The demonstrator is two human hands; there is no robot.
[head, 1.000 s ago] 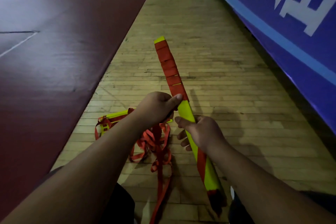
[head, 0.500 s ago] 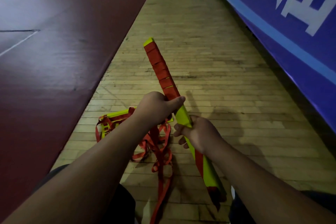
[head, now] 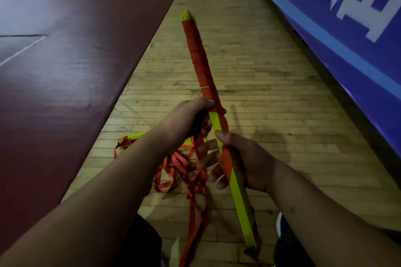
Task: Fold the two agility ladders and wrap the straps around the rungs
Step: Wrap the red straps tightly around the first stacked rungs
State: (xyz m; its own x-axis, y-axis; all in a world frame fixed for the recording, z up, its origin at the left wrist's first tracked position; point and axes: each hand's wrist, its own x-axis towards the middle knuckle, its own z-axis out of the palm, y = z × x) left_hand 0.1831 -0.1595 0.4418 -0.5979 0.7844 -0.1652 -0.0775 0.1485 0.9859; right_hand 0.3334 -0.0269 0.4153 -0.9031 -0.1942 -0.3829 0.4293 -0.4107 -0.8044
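a wooden floor (head: 249, 93) runs ahead between a dark red mat (head: 65, 60) on the left and a blue banner (head: 347, 39) on the right. the second ladder (head: 173, 162) lies heaped on the floor. above it, the bundle of rungs (head: 240, 206) points away and upward, its far half wrapped in red strap (head: 195, 50). the left hand (head: 186, 119) grips the wrap's end; the right hand (head: 245, 160) curls round the bare rungs.

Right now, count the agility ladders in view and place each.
2. The held ladder, a half-wrapped bundle, is gripped by the left hand and right hand. The loose ladder lies on the floor, partly behind the left forearm.
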